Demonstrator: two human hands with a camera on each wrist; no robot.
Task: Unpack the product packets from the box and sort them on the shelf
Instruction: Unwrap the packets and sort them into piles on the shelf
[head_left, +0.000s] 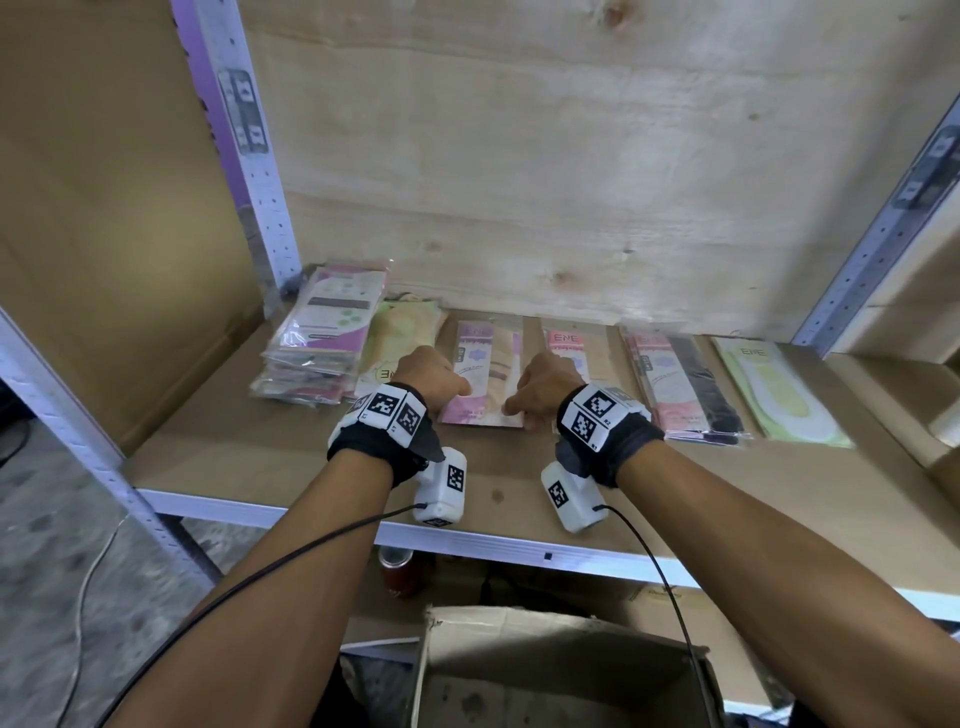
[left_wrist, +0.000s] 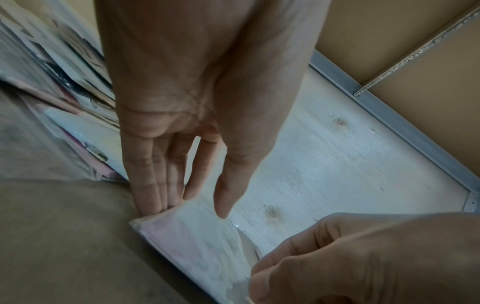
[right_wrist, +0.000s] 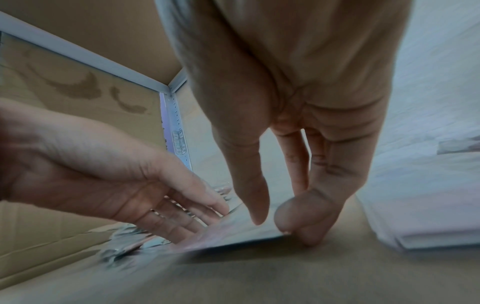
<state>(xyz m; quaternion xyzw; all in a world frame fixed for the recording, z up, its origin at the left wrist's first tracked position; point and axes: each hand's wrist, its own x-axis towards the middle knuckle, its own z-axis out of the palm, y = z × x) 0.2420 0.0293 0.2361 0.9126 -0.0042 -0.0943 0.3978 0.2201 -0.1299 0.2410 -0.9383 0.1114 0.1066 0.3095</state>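
Nearest the camera, one open cardboard box (head_left: 545, 670) sits below the shelf edge; nothing readable inside. One reddish jar (head_left: 397, 569) stands under the shelf, left of the box. On the brown shelf board (head_left: 260, 457), two hands work one pink-and-beige packet (head_left: 488, 382) lying flat mid-shelf. Left hand (head_left: 431, 376): fingers straight and together, tips pressing the packet's near-left corner, thumb apart on top. Right hand (head_left: 545, 384): index curled against the thumb, nipping the packet's near-right corner at the board. Packet groups across the shelf, six counted: a messy stack of pink-white packets (head_left: 324, 338) far left, one pale yellow-green packet (head_left: 400, 338) just beside it, the handled one, one pink-header packet (head_left: 569, 348) touching the right hand, a pile of pink-and-black packets (head_left: 680, 384), and one light green packet (head_left: 779, 389) at right. Count within the stacks cannot be told. Plywood back panel (head_left: 571, 182) behind, two perforated metal uprights (head_left: 254, 171).
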